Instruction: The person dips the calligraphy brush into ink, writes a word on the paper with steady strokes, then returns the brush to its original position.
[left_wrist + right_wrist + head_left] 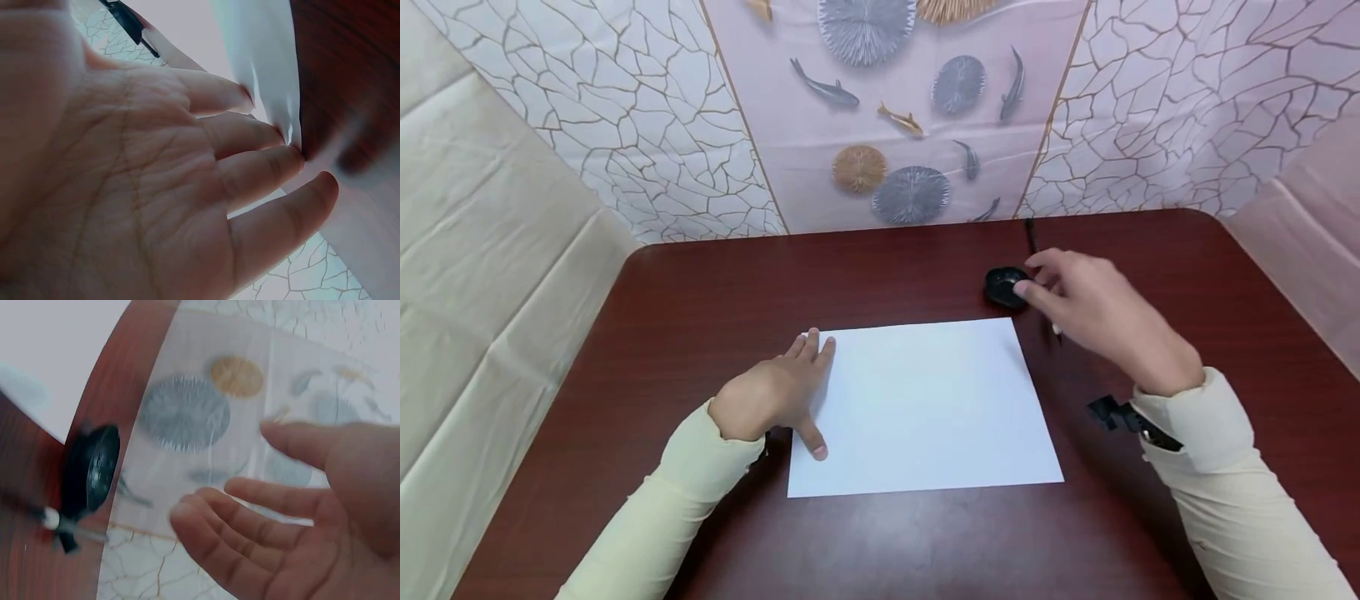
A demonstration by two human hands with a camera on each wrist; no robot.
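A blank white sheet of paper (925, 408) lies on the dark red-brown table. My left hand (778, 392) rests at its left edge, fingers spread and thumb on the sheet; in the left wrist view the fingertips touch the paper's edge (269, 69). Beyond the sheet's far right corner sits a small black dish (1004, 287), glossy inside in the right wrist view. Just right of it lies a thin dark brush-like stick (1031, 236) with a white band (51, 519). My right hand (1093, 308) hovers over the stick's middle, partly hiding it, with nothing between thumb and fingers.
The table (715, 292) has rounded far corners. Behind it hangs a patterned cloth backdrop (910, 108) with fish and round motifs, and plain pale cloth (497, 292) drapes the left side. A black strap (1157, 429) circles the right sleeve's cuff.
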